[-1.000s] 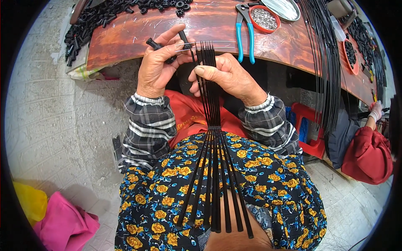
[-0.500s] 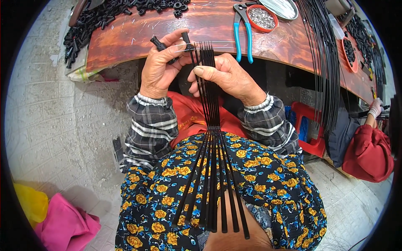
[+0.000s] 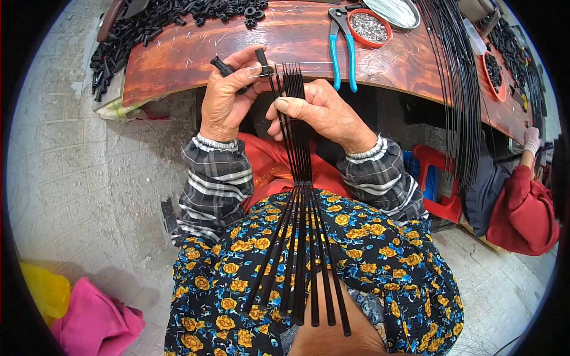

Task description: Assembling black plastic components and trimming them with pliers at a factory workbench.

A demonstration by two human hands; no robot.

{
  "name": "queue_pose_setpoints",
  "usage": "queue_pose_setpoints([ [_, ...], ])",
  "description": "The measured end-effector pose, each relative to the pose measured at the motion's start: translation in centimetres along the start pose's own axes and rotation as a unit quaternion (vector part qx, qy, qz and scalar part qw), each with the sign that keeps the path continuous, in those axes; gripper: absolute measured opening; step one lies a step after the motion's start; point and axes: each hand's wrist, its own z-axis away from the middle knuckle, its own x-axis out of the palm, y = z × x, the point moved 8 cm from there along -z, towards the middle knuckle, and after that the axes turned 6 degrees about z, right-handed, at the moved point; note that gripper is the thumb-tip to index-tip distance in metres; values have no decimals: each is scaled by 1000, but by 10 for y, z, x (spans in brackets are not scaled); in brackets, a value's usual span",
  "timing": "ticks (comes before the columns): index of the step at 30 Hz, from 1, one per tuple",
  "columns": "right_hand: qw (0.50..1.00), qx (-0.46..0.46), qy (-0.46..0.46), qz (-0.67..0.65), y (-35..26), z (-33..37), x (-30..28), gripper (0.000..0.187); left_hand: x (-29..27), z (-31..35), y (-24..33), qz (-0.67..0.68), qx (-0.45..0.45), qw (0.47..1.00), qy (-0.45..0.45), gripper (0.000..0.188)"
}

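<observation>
- Left hand (image 3: pixel 225 104), far side of the lap: fingers curled, partly closed. A short black tube (image 3: pixel 261 57) stands up at the fingertips; a ribbed black fitting (image 3: pixel 222 65) pokes out on the left.
- Thin pale wires (image 3: pixel 320 63) run from beside the left thumb, across the far tips of the rods and off to the right. Whether they pass through the rods or over them, I can't tell.
- Right hand (image 3: pixel 320 110): closed, thumb pressed on the fan of slim black rods (image 3: pixel 301 155). Fingers beneath mostly hidden.
- Rods lie far to near between the hands, bound at a narrow waist, thick ends spread over the flowered garment (image 3: pixel 237 267).
- Just changed: the thick ends have swung slightly left across the lap. Both grips are as they were a second ago, wires still across the tips; the join looks no further along.
- Table (image 3: pixel 178 68), beyond: blue-handled pliers (image 3: pixel 352 62) and a red bowl (image 3: pixel 372 45) of metal bits to the right; heaped black parts (image 3: pixel 145 29) far left.
- Far right: a co-worker's gloved hand (image 3: pixel 531 139) has shifted farther off.
</observation>
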Motion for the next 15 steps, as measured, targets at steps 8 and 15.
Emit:
queue_pose_setpoints([
  [8,1000,0,17,0,-3,2,1,27,7,0,0,24,6,1000,-9,33],
  [15,999,8,32,9,-3,3,-2,28,8,-1,-3,48,14,999,-8,33],
])
